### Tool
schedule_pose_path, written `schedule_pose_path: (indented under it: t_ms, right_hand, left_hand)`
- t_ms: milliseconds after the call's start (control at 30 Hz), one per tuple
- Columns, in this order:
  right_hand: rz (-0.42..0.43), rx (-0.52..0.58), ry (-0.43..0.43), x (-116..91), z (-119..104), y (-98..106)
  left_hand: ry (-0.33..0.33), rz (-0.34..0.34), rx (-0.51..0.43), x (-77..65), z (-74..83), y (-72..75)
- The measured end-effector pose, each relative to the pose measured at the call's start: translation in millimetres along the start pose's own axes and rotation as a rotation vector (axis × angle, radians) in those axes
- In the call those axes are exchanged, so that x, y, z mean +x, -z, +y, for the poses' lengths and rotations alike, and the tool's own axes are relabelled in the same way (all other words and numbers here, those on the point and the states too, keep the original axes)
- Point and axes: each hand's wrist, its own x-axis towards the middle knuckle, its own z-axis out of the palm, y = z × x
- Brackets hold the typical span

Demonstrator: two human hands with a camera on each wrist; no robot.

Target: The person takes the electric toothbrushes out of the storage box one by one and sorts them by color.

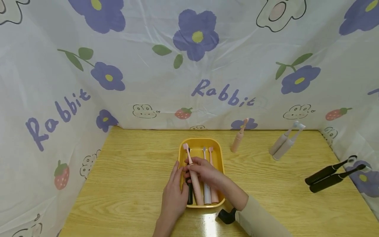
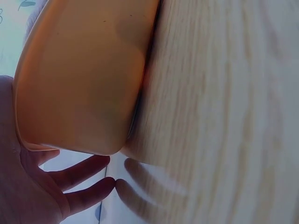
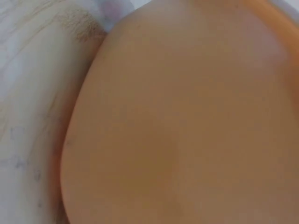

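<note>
A yellow tray [image 1: 222,158] holds several electric toothbrushes. My right hand [image 1: 205,171] reaches over its right side and grips a pink electric toothbrush [image 1: 196,187] near the top of the handle, head pointing away. Beneath and left of it lies a black toothbrush [image 1: 190,195], partly covered. To the right, a whitish toothbrush [image 1: 207,194] and another pink toothbrush [image 1: 214,196] lie side by side, partly behind my right hand. My left hand [image 1: 175,195] rests against the tray's left side; in the left wrist view its fingers [image 2: 86,170] extend past the tray wall [image 2: 84,88].
On the wooden table [image 1: 127,177], a peach toothbrush [image 1: 237,141] stands behind the tray's right side. Two light grey toothbrushes [image 1: 284,148] are farther right, two black toothbrushes [image 1: 327,179] at far right. A black object [image 1: 226,216] sits by my right sleeve. Patterned cloth [image 1: 165,85] hangs behind.
</note>
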Motion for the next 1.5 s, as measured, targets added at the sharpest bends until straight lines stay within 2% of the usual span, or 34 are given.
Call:
schedule_pose_path:
  t_ms: [233, 433, 600, 800, 1000, 1167, 1267, 1500]
  right_hand:
    - [-0.044, -0.191, 0.063, -14.6, 0.7, 1.9]
    - [-0.034, -0.364, 0.161, -26.6, 0.8, 5.4]
    - [-0.005, -0.445, 0.186, -37.7, 2.2, 9.5]
    - [0.002, -0.495, 0.260, -49.7, 3.4, 8.1]
    - [0.067, -0.491, 0.348, -59.6, 1.2, 6.1]
    - [0.124, -0.419, 0.535, -69.9, -11.3, 10.2]
    - [0.168, -0.416, 0.659, -77.6, -21.3, 17.2]
    - [0.305, -0.418, 0.820, -97.1, -38.1, 42.7]
  left_hand:
    - [0.005, -0.004, 0.003, -0.3, 0.5, 0.3]
    - [0.017, -0.006, 0.008, -0.2, 2.1, 0.1]
    - [0.028, -0.003, 0.011, -0.6, 2.8, -1.0]
    - [0.028, 0.005, 0.002, -0.7, 2.6, -1.7]
    - [-0.015, 0.038, 0.011, -0.5, 1.2, -2.8]
    - [-0.021, 0.040, 0.002, -0.5, 1.1, -2.4]
    - [-0.020, 0.042, 0.002, -0.5, 1.7, -2.6]
    - [-0.023, 0.042, 0.004, -0.4, 1.5, -2.6]
